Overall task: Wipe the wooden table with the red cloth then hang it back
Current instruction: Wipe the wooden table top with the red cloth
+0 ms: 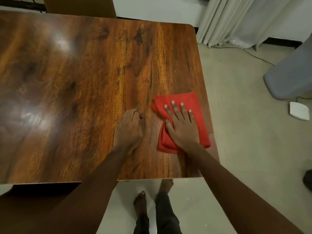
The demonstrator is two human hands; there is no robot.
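Note:
The red cloth (199, 105) lies folded and flat on the wooden table (84, 78), close to its right edge and near the front. My right hand (181, 125) presses down on the cloth with fingers spread flat. My left hand (129, 130) rests on the bare wood just left of the cloth, fingers curled under into a loose fist, with nothing seen in it.
Beyond the table's right edge is pale floor with a grey bin (292, 71), a small white box (299, 110) and a thin cable. White curtains (244, 21) hang at the back right. A cardboard box (79, 5) stands behind the table. My bare feet (140, 202) are below the front edge.

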